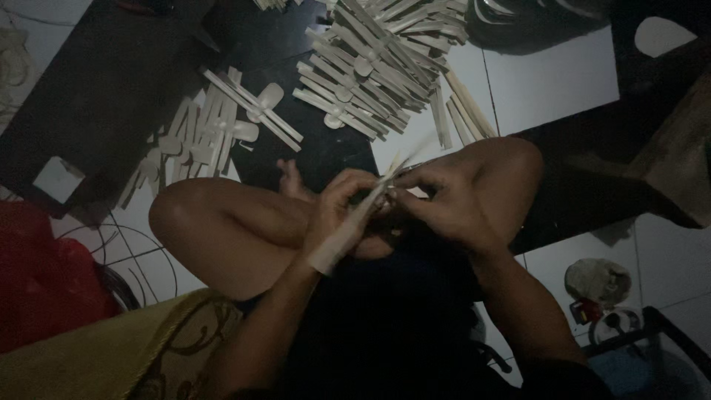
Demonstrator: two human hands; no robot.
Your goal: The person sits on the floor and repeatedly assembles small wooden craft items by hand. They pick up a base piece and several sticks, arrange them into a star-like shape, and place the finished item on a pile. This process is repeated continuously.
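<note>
— What do I have in hand?
— My left hand [337, 211] and right hand [437, 200] pinch a pale, thin, flat wooden strip bundle [355, 218] above my knees, near centre.
— Handling?
— Light, stiff, probably brittle; I judge gripping near the crossing best.

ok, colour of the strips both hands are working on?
Pale, off-white strips, held between left hand and right hand; head view.

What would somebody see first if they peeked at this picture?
Probably the two hands in the middle: the left hand and right hand meet over the person's crossed legs, both gripping a pale flat strip that slants down to the left. Next, the big heap of pale wooden sticks fanned out on the floor at the top, with a smaller heap to its left.
</note>
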